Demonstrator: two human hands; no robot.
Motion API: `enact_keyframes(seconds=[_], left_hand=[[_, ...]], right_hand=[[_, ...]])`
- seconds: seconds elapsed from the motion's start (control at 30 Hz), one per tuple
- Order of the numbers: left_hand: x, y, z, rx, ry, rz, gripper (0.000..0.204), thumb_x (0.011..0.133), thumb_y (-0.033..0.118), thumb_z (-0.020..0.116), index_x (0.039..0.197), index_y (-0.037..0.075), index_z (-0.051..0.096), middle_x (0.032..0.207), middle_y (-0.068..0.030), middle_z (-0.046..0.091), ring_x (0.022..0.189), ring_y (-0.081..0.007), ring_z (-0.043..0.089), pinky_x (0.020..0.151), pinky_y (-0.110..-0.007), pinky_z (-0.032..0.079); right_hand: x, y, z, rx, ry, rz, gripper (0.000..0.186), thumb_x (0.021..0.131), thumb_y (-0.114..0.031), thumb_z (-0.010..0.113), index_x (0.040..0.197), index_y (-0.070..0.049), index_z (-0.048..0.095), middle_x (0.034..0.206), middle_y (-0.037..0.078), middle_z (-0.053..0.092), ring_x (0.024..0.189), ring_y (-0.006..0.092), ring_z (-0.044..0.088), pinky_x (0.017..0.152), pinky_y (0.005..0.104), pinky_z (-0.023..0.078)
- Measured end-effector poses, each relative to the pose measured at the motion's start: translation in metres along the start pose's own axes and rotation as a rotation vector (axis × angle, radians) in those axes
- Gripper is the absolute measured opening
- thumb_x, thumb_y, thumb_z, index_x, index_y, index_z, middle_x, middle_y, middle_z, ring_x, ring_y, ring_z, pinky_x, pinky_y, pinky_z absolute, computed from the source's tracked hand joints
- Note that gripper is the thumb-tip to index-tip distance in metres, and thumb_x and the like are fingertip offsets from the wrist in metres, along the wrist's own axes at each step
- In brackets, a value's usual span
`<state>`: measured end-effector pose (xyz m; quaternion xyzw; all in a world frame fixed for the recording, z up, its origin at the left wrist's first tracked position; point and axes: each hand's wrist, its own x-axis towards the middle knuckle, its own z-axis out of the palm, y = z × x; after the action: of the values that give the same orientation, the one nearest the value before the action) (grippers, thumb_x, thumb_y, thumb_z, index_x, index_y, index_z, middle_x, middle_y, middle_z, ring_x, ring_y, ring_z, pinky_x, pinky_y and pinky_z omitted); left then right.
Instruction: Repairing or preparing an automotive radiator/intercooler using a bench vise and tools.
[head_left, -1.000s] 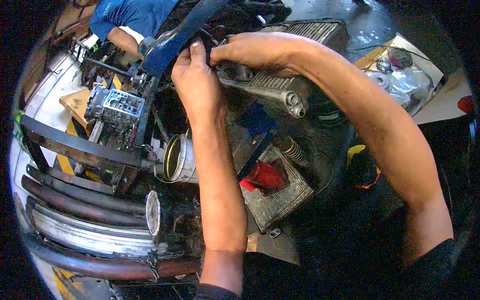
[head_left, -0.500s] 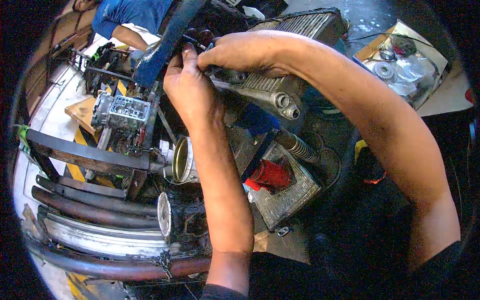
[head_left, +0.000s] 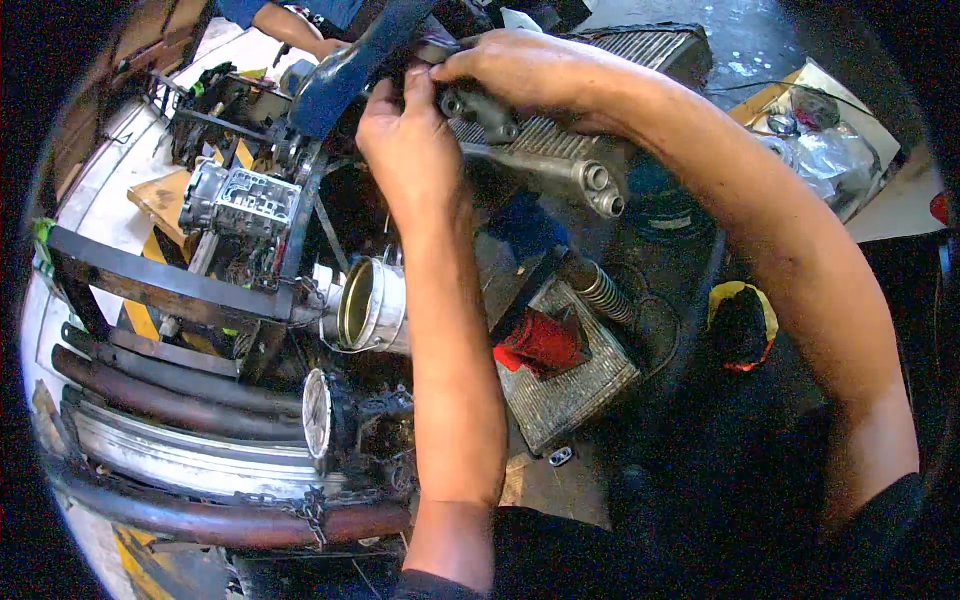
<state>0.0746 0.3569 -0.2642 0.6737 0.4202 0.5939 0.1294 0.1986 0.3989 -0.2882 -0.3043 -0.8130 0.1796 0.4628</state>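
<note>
My left hand (head_left: pixel 412 140) is raised at the upper middle, fingers bent and pinched together beside a small greyish part (head_left: pixel 436 50). From the right, my right hand (head_left: pixel 495 68) reaches in with its fingertips almost against my left ones. Its fingers are closed, and what lies in them is mostly hidden. Just under the right hand sits a grey metal fitting (head_left: pixel 490 118) with round holes. Below that, a metal pipe end with two round ports (head_left: pixel 603 190) lies in front of a finned radiator (head_left: pixel 655 48). A blue metal beam (head_left: pixel 355 75) slants close to my left fingers.
A silver gearbox-like casting (head_left: pixel 245 205) rests at left behind a steel frame (head_left: pixel 165 275). Below are a white metal bucket (head_left: pixel 378 305), pipes and a chain (head_left: pixel 314 515). Red cloth (head_left: pixel 545 345) lies on another radiator (head_left: pixel 570 410). Another person's forearm (head_left: pixel 290 27) shows at top left.
Both my hands have shifted a little up and to the right in the picture, still close together. The metal fitting beneath them shows more. The other person's arm appears higher.
</note>
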Motion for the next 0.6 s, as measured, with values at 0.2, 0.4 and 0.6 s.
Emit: enact_keyframes(seconds=[0.2,0.4,0.6], left_hand=[[-0.017,-0.004,0.016,0.000,0.122,0.159,0.036,0.097,0.020,0.044,0.113,-0.010,0.054,0.101,-0.0170,0.064,0.090,-0.0229,0.058,0.087,-0.034,0.043],[-0.023,-0.012,0.021,0.040,0.084,0.315,0.041,0.097,0.025,0.045,0.117,-0.010,0.052,0.113,-0.0226,0.059,0.102,-0.0295,0.057,0.092,-0.035,0.042],[-0.020,-0.008,0.012,0.006,0.148,0.423,0.028,0.095,0.020,0.053,0.109,-0.004,0.058,0.102,-0.0113,0.063,0.090,-0.0167,0.058,0.083,-0.029,0.046]], right_hand=[[0.014,0.005,0.012,-0.354,0.176,-0.218,0.020,0.080,-0.014,0.054,0.089,-0.007,0.070,0.096,0.019,0.066,0.091,0.0353,0.065,0.078,0.0458,0.051],[0.001,-0.005,0.010,-0.050,0.148,-0.090,0.028,0.089,-0.021,0.046,0.094,-0.004,0.068,0.096,0.023,0.065,0.086,0.0378,0.065,0.074,0.0455,0.051],[0.008,-0.003,0.008,-0.207,0.115,-0.119,0.027,0.092,-0.020,0.045,0.107,-0.007,0.064,0.095,0.022,0.066,0.091,0.0373,0.064,0.079,0.0458,0.050]])
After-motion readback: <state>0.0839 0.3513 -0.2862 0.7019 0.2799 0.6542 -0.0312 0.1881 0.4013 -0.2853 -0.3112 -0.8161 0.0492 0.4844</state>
